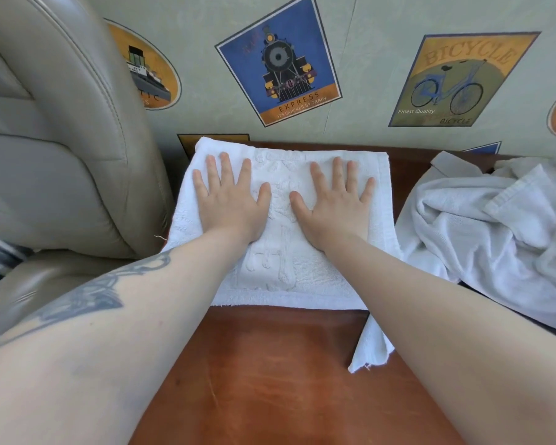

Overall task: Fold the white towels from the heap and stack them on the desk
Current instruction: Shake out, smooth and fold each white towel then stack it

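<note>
A white towel (280,268) with a raised woven pattern lies flat on the brown wooden desk (270,374), up against the wall. My left hand (230,200) presses on its left half, fingers spread and straight. My right hand (333,203) lies flat on its right half in the same way. A loose corner of white cloth (371,348) hangs out from under my right forearm toward the desk's front. The heap of crumpled white towels (495,226) sits on the desk to the right.
A beige leather chair (61,139) stands close at the left, touching the towel's left edge. The wall (366,91) behind carries train, bicycle and ship posters. Bare desk wood stretches from the towel to the near edge.
</note>
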Available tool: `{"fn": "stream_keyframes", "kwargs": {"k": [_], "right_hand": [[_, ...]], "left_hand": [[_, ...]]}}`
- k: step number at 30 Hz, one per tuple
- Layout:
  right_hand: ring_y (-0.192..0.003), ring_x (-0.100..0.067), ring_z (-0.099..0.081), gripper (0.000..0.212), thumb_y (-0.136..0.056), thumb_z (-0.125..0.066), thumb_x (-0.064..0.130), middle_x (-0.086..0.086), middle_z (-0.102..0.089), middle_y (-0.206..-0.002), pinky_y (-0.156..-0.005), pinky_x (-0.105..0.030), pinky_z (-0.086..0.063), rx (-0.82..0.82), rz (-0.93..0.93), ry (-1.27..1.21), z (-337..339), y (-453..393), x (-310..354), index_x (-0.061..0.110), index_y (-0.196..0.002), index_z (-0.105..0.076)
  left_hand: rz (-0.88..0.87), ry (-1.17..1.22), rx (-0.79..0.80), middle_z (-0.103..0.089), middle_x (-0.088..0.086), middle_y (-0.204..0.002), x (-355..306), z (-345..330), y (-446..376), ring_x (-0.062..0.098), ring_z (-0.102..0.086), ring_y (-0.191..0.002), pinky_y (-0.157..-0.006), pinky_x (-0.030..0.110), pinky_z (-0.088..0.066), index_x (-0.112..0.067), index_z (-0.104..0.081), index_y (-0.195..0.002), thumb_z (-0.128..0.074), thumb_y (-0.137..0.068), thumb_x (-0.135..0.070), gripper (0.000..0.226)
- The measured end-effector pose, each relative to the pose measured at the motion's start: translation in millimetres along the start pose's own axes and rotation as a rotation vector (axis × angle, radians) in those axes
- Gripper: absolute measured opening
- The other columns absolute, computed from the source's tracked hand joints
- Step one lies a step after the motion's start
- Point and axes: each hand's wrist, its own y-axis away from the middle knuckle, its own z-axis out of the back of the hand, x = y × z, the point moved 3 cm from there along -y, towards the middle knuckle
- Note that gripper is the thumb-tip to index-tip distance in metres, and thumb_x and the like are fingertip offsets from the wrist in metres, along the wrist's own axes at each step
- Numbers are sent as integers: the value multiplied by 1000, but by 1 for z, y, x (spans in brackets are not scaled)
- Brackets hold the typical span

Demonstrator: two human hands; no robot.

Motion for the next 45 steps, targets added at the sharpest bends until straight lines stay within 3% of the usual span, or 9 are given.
{"fn": "stream_keyframes", "kwargs": {"k": [8, 15, 20, 23, 28, 33, 37, 41, 45], "right_hand": [[-150, -26, 12, 76, -89, -9, 70, -5, 5, -165, -118, -56, 10, 22, 15, -10, 1, 1, -2, 33, -156, -6], [-150, -21, 13, 64, -98, -9, 59, 1, 7, -165, -117, -50, 12, 89, 46, -14, -3, -9, -4, 33, -156, -1], [-150, -15, 13, 51, -105, -19, 42, 8, 7, -164, -118, -41, 12, 322, 248, -213, 8, -24, -32, 39, -155, -6], [-150, -13, 9, 51, -106, -17, 41, 9, 2, -164, -121, -38, 10, 218, 284, -211, 11, -5, -38, 36, -155, -9], [-151, -20, 8, 57, -101, -12, 45, -1, 0, -165, -118, -45, 13, 67, 62, -88, 12, 39, -4, 30, -156, -9], [-150, -19, 17, 62, -96, -2, 55, 4, 8, -164, -117, -45, 19, 53, 277, -63, 3, 110, 3, 37, -155, 2], [-150, -20, 13, 57, -101, -10, 54, 8, 11, -164, -119, -50, 9, 80, 47, -88, 8, 121, -47, 42, -154, 6], [-150, -19, -1, 58, -103, -20, 47, 2, 4, -165, -120, -47, -5, 204, -186, -300, 13, 150, -84, 38, -155, 5], [-150, -20, -7, 56, -103, -26, 38, -5, 0, -165, -119, -42, -13, 274, -265, -187, 38, 179, -148, 28, -156, -10]], "left_hand": [[31, -89, 341, 13, 8, -163, 23, 27, -60, 30, 12, -149, -119, 53, 4, -31, 3, -156, -8, -96, -63, 69], [-202, 83, 240, 3, -4, -164, -45, 17, -20, 18, 8, -150, -116, 52, 11, -28, -5, -156, -14, -101, -47, 59], [-185, 68, 193, 1, -3, -164, -4, 22, -15, 19, 6, -150, -120, 43, 5, -28, -8, -156, -13, -102, -50, 59], [-174, -2, 103, 2, -1, -164, 31, 27, 8, 19, 6, -150, -122, 40, 2, -23, -5, -157, -11, -103, -44, 57], [-154, 60, 150, 7, 1, -164, 43, 31, 40, 17, 9, -150, -121, 39, 3, -19, 0, -156, -12, -104, -35, 57], [-121, -24, 56, 16, 0, -162, 32, 16, 110, 17, 14, -149, -120, 41, 7, -23, 13, -154, -9, -101, -44, 61], [-51, 83, 125, 17, 3, -162, 9, 16, 141, 23, 16, -149, -118, 45, 6, -24, 14, -154, 2, -93, -53, 68], [-258, 169, 235, 25, 2, -160, -81, 20, 180, 25, 23, -147, -118, 47, 9, -27, 18, -152, -26, -100, -50, 72], [-466, 276, 306, 14, 1, -163, -171, 32, 206, 22, 13, -150, -122, 42, -1, -25, 2, -156, -34, -101, -41, 67]]}}
